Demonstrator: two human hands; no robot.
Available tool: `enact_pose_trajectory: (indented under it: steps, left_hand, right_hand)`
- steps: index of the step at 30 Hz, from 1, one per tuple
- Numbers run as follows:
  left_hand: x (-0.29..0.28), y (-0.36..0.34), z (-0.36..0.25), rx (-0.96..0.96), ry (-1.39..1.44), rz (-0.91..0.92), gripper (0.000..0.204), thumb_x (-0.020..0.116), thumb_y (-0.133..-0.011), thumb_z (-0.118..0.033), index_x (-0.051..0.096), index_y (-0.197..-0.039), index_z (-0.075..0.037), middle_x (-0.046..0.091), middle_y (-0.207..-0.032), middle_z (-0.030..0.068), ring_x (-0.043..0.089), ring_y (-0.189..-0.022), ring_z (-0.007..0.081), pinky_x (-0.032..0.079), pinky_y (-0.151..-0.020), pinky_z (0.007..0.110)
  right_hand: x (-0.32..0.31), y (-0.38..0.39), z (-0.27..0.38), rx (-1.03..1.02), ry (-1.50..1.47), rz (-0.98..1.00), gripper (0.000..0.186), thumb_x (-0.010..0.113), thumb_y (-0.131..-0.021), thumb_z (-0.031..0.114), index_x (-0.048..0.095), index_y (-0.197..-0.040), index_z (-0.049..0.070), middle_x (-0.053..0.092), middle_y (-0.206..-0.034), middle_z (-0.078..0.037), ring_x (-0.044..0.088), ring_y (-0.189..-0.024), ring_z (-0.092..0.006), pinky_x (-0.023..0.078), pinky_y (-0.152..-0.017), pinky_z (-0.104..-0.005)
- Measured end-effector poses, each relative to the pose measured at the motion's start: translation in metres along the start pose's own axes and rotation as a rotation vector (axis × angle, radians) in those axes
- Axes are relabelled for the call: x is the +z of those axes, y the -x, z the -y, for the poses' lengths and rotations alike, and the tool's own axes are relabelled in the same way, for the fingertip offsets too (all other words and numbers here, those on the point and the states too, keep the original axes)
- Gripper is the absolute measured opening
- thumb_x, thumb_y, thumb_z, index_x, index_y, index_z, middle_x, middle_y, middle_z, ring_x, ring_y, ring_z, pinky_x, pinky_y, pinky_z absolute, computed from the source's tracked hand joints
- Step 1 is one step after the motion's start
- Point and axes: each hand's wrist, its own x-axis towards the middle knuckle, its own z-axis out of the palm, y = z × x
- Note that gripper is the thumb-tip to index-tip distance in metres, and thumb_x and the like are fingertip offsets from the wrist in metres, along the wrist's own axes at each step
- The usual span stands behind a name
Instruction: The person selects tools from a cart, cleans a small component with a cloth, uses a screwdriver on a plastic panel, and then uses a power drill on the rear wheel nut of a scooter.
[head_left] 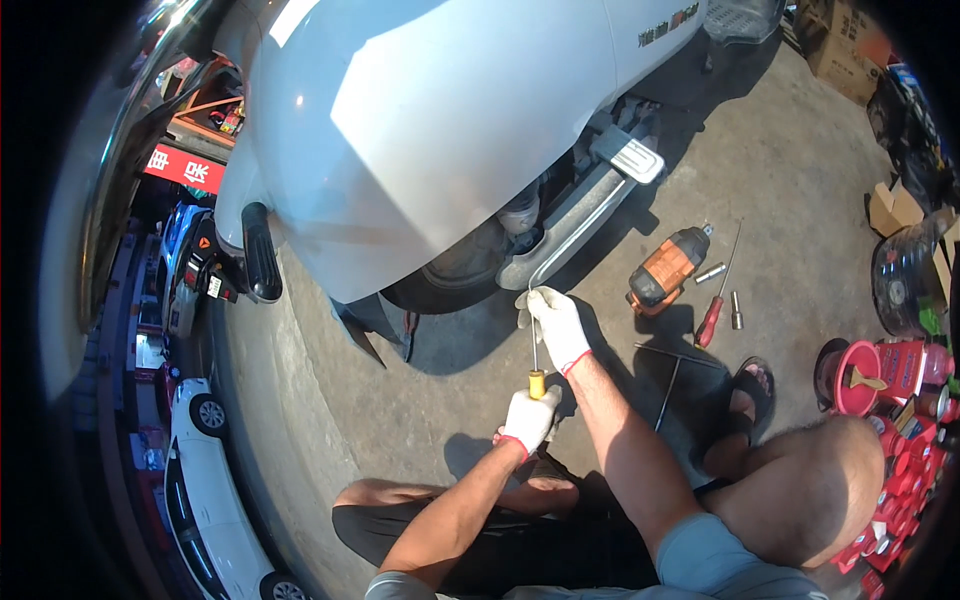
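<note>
I crouch beside a silver vehicle on a concrete floor. My left hand, in a white work glove, grips the yellow handle of a screwdriver. Its metal shaft runs up toward the vehicle's underside. My right hand, also gloved, is closed around the shaft near its tip, close to a grey side step bar and the tyre.
An orange and black impact wrench lies on the floor to the right, with sockets and a red-handled screwdriver beside it. A thin metal rod lies near my sandalled foot. Red containers and cardboard boxes crowd the right edge.
</note>
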Motion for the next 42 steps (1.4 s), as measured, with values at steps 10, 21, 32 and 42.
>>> enact_pose_trajectory:
  steps: [10,21,32,42]
  left_hand:
    - [0.013,-0.017,0.024,0.17,-0.044,-0.097,0.028,0.058,-0.092,-0.019,0.063,-0.078,0.004,0.059,-0.056,0.0074,0.056,-0.044,0.0167,0.04,-0.04,0.034]
    - [-0.046,-0.065,0.031,0.277,-0.532,-0.221,0.036,0.065,-0.087,-0.028,0.067,-0.085,0.008,0.066,-0.077,0.0305,0.07,-0.083,0.0419,0.052,-0.07,0.046]
    - [-0.099,-0.076,0.007,0.144,-0.549,0.086,0.033,0.067,-0.087,-0.03,0.067,-0.084,0.003,0.062,-0.063,0.0094,0.058,-0.054,0.0187,0.045,-0.053,0.036]
    - [-0.044,-0.028,-0.002,-0.012,-0.068,0.252,0.028,0.064,-0.092,-0.025,0.059,-0.074,-0.004,0.054,-0.055,0.0043,0.05,-0.042,0.015,0.039,-0.04,0.032]
  right_hand:
    - [0.01,0.009,-0.012,-0.025,0.113,-0.082,0.021,0.052,-0.101,0.015,0.062,-0.085,0.006,0.053,-0.067,0.002,0.046,-0.059,-0.005,0.035,-0.053,-0.0226]
    - [0.028,-0.003,-0.04,-0.068,-0.113,-0.202,0.018,0.051,-0.101,0.012,0.061,-0.087,0.008,0.053,-0.07,0.004,0.045,-0.058,-0.0048,0.035,-0.053,-0.021]
    - [0.046,0.008,-0.018,0.014,-0.144,-0.222,0.018,0.049,-0.102,0.012,0.06,-0.089,0.007,0.052,-0.07,0.004,0.046,-0.061,-0.0053,0.037,-0.056,-0.0214]
    - [0.017,0.005,-0.026,-0.044,-0.028,-0.082,0.02,0.05,-0.101,0.019,0.062,-0.092,0.006,0.053,-0.066,0.002,0.045,-0.055,-0.0057,0.033,-0.048,-0.0213]
